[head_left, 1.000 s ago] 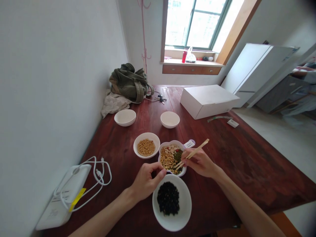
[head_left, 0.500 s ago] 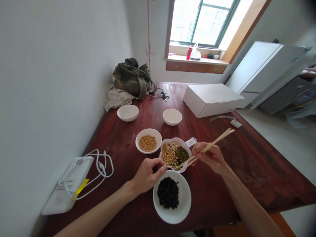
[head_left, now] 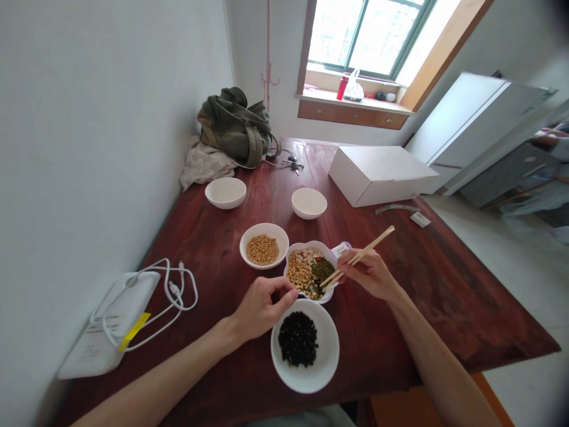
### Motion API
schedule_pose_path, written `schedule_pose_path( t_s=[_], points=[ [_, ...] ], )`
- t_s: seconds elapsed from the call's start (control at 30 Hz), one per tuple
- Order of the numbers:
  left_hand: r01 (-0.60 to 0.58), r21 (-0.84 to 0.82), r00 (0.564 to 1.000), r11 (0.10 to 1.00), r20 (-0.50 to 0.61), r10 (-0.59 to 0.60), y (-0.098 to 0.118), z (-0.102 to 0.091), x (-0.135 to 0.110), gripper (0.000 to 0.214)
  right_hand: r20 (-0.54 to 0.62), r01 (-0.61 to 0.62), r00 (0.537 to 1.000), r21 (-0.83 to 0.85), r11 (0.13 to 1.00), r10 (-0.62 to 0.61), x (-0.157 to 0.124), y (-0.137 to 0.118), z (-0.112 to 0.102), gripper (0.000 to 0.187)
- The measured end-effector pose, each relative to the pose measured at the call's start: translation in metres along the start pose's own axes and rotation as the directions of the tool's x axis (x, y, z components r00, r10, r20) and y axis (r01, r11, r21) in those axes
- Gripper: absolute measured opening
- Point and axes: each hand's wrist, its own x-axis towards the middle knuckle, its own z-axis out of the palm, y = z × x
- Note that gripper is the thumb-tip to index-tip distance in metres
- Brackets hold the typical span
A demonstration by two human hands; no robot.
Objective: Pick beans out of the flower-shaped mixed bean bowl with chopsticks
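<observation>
My right hand (head_left: 367,273) is closed round a pair of wooden chopsticks (head_left: 371,244). Their tips reach into the lower right of a flower-shaped dish (head_left: 333,293) with a purple rim, close to a few dark beans. Yellow beans, green beans and pale flat seeds share that dish. At its lower left edge, my left hand (head_left: 262,305) pinches the rim between thumb and forefinger. Just below stands a white bowl (head_left: 326,362) with black beans (head_left: 299,339). Another white bowl (head_left: 249,261), holding yellow beans (head_left: 262,249), is left of the dish.
Two white bowls, one left (head_left: 226,193) and one right (head_left: 309,203), stand farther back. A white box (head_left: 384,172) lies at the back right and a green bag (head_left: 235,127) at the back left. Along the left wall lies a white power strip (head_left: 102,332) with its cable. Keys (head_left: 294,165) lie behind.
The chopsticks have turned steeper, and their tips sit closer together and farther inside the dish. My left hand stays at the dish's edge. The whole view has shifted slightly.
</observation>
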Motion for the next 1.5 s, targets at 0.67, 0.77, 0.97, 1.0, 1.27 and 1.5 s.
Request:
schedule_pose_path(
  t_s=[0.67,0.77,0.97,1.0,1.27,1.5],
  points=[
    [0.005,0.009,1.0,1.0,0.012,-0.005,-0.002,0.001,0.0,0.043,0.021,-0.02,1.0,-0.067,0.998,0.021,-0.001,0.0,0.0,0.011],
    [-0.009,0.006,1.0,1.0,0.005,0.009,-0.001,0.001,-0.001,0.042,0.036,-0.033,0.999,-0.068,0.997,0.035,-0.003,0.004,-0.001,0.009],
    [-0.018,0.008,1.0,1.0,-0.004,0.018,0.0,0.001,-0.002,0.04,0.053,-0.009,0.998,-0.076,0.997,0.013,-0.003,0.005,0.002,0.005],
    [-0.019,0.007,1.0,1.0,-0.003,0.019,0.0,0.001,-0.002,0.04,0.053,-0.006,0.999,-0.081,0.997,0.01,-0.002,0.004,0.002,0.004],
    [-0.011,0.007,1.0,1.0,0.004,0.011,0.0,0.001,-0.001,0.042,0.039,0.024,0.999,-0.092,0.995,-0.021,0.001,-0.001,0.005,0.002],
    [0.008,0.023,1.0,1.0,0.01,-0.008,0.001,0.0,-0.002,0.044,-0.107,0.121,0.99,0.305,0.945,-0.092,-0.008,-0.015,0.012,0.009]
  ],
)
